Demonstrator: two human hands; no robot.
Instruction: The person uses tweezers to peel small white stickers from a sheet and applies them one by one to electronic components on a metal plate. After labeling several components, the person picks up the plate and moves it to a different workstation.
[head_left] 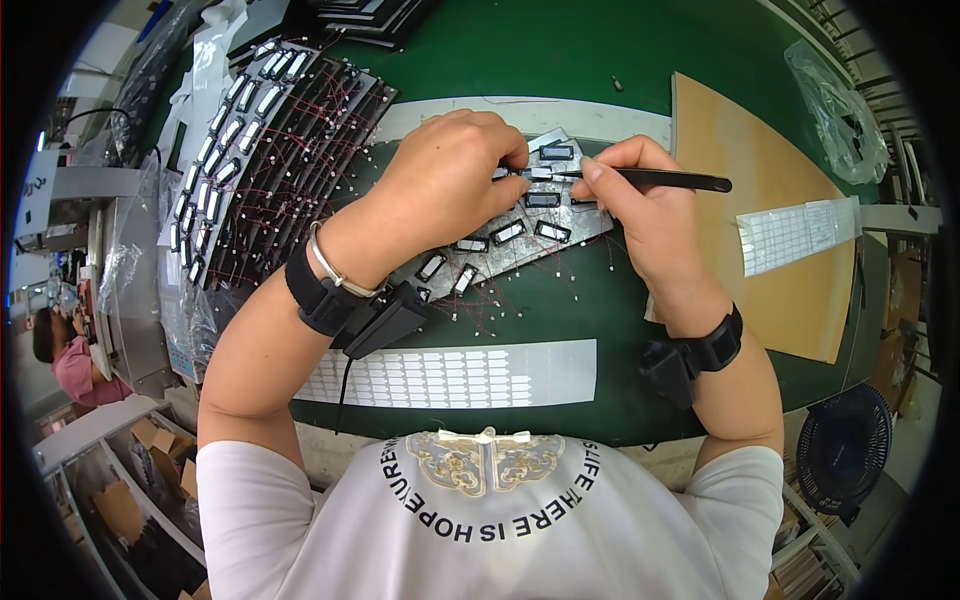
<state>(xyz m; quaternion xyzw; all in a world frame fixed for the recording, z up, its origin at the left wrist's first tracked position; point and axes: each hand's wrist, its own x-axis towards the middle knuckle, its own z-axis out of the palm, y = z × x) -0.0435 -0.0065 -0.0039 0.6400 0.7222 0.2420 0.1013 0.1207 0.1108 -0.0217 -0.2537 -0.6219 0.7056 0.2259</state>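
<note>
My right hand (640,200) grips black tweezers (670,179), their tips pointing left over a silver-grey tray (500,262). On the tray lie several small black-rimmed rectangular parts (543,200) with pale centres, which look like tiny speakers. Thin red wires with small white plugs trail from its near edge. My left hand (450,175) bends over the tray's left side, thumb and fingers closing around one such small part near the tweezers' tips. The fingers partly cover that part, and its exact contact with the tips is too small to tell.
At the left stands a fanned stack of dark trays (285,160) with similar parts and red wires. A label sheet (450,375) lies nearest me; another (800,235) rests on brown cardboard (760,200) at the right. Clear plastic (835,110) sits far right, a black fan (845,447) below.
</note>
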